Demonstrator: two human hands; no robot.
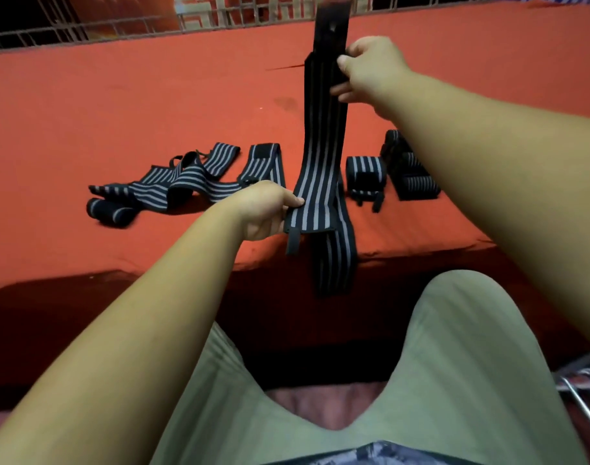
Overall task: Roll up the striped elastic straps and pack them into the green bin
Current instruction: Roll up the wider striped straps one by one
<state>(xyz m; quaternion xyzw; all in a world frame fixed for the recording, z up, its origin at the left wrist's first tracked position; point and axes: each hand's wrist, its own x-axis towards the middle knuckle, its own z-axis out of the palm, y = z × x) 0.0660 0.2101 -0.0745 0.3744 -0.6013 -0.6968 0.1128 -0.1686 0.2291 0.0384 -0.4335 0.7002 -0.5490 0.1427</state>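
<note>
Head view, strap in hand: a long striped strap point(323, 135) is being held stretched upright above the red cloth point(119, 102); its lower part is doubling back and hanging over the cloth's near edge
Left hand: the left hand point(266, 209) is pinching the strap's lower end between thumb and fingers, beside a small dangling loop
Right hand: the right hand point(370, 68) is gripping the strap high up, fingers curled round it just below the plain black end
Loose straps: a tangle of unrolled straps point(186, 182) is lying to the left, well apart from the raised one; one more flat strap point(263, 162) is sitting just behind the left hand
Rolled ones: a rolled strap point(365, 172) and a stack of rolls point(411, 166) are resting to the right; another roll point(110, 213) is lying far left
Green bin: not showing anywhere here
Risk: the elastic is looking taut, so a slipping pinch could be letting it snap back; the hanging fold may be twisting into the roll and making it lopsided; a loose roll would likely be springing open before packing
</note>
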